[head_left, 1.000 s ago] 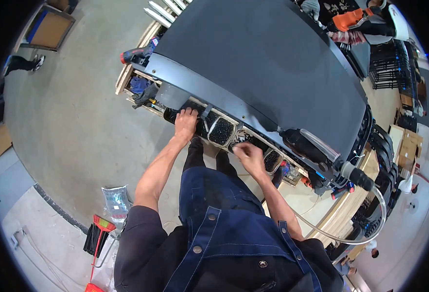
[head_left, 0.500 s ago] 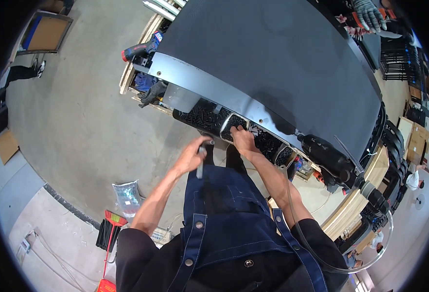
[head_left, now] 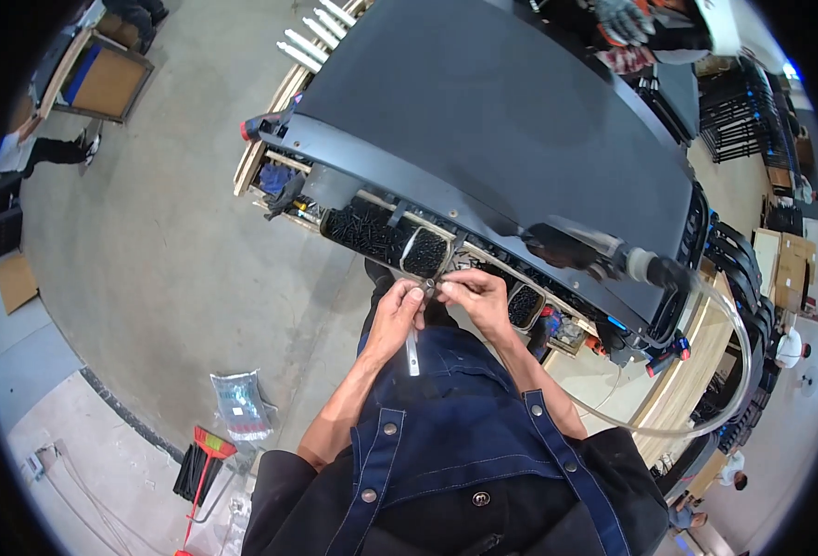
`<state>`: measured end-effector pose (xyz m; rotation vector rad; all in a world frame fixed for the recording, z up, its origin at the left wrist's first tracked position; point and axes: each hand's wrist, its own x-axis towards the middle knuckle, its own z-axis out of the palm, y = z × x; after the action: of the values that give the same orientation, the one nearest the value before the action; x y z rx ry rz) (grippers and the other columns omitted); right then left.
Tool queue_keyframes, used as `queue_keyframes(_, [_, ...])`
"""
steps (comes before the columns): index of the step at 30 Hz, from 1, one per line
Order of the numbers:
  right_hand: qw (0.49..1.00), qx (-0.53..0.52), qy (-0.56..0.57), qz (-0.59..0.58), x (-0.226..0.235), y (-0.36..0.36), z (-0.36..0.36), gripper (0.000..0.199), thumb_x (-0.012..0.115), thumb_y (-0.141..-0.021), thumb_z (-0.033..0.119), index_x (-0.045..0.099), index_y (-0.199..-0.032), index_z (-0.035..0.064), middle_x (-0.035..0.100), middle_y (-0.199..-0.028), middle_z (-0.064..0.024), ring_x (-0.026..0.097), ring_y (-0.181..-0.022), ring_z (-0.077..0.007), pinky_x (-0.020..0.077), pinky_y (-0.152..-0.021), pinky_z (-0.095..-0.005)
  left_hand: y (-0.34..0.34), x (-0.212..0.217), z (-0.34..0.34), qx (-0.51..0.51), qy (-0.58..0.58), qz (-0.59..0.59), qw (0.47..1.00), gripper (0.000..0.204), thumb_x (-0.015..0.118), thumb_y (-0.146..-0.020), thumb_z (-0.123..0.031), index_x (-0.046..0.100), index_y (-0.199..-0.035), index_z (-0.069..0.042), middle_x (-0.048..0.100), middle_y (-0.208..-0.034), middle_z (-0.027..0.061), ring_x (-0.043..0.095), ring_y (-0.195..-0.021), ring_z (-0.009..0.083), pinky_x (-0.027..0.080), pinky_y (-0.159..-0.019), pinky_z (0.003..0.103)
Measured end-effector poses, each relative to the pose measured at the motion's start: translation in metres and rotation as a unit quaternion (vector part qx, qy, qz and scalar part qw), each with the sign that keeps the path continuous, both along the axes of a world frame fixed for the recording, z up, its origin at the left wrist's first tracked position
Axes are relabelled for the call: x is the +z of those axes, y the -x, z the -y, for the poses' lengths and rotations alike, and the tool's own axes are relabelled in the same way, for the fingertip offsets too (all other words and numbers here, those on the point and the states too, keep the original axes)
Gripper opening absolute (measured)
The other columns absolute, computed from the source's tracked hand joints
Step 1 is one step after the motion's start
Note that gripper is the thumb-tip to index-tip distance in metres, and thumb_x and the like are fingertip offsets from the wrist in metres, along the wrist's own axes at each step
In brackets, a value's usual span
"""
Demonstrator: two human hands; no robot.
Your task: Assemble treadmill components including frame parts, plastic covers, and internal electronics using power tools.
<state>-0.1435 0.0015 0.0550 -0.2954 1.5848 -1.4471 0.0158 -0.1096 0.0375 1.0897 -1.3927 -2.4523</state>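
In front of my apron, my left hand (head_left: 392, 320) is closed round a silver ratchet wrench (head_left: 413, 356); its flat handle hangs below the fingers and its round head points up. My right hand (head_left: 481, 302) meets it at the head, thumb and fingers pinched on something too small to make out. Just beyond my hands, a small bin of dark screws (head_left: 427, 252) stands beside a longer black tray of screws (head_left: 362, 232). Over them reaches the edge of a big dark flat panel (head_left: 483, 120).
A black power tool (head_left: 571, 248) with a clear hose (head_left: 741, 361) hangs over the panel's right side. Another screw bin (head_left: 524, 306) stands right of my hands. A co-worker's gloved hand (head_left: 624, 20) is at the far right. A red cordless tool (head_left: 259, 127) lies at the panel's left corner.
My right hand has come out of the small screw bin to the wrench head. My left hand has moved right and up with the wrench. The hanging power tool has swung left.
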Motion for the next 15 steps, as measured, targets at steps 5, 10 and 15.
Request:
queue_keyframes(5, [0.991, 0.007, 0.099, -0.091, 0.058, 0.009, -0.029, 0.013, 0.074, -0.091, 0.001, 0.075, -0.103, -0.0032, 0.072, -0.092, -0.0064, 0.070, -0.085, -0.0133, 0.0544, -0.075, -0.0241, 0.019, 0.050, -0.023, -0.007, 0.037, -0.074, 0.997, 0.030, 0.056, -0.106, -0.032, 0.056, -0.113, -0.002, 0.058, -0.085, 0.0023, 0.058, -0.067, 0.0096, 0.051, -0.059, 0.026])
queue_keyframes(10, [0.986, -0.012, 0.146, -0.079, 0.085, 0.018, -0.058, 0.015, 0.072, -0.093, 0.003, 0.074, -0.107, -0.0028, 0.072, -0.092, -0.0065, 0.070, -0.086, -0.0127, 0.0544, -0.075, -0.0251, 0.033, 0.070, -0.054, -0.001, 0.108, -0.123, 0.986, 0.031, 0.058, -0.106, -0.030, 0.055, -0.116, -0.001, 0.057, -0.084, 0.0027, 0.057, -0.070, 0.0100, 0.049, -0.064, 0.026])
queue_keyframes(15, [0.987, 0.018, 0.156, 0.028, 0.105, 0.042, -0.085, 0.018, 0.072, -0.094, 0.009, 0.074, -0.107, -0.0034, 0.073, -0.091, -0.0100, 0.073, -0.083, -0.0178, 0.0601, -0.073, -0.0287, 0.051, 0.097, -0.083, 0.016, 0.166, -0.114, 0.979, 0.030, 0.060, -0.105, -0.029, 0.056, -0.116, -0.001, 0.059, -0.086, 0.0044, 0.058, -0.072, 0.0115, 0.051, -0.065, 0.027])
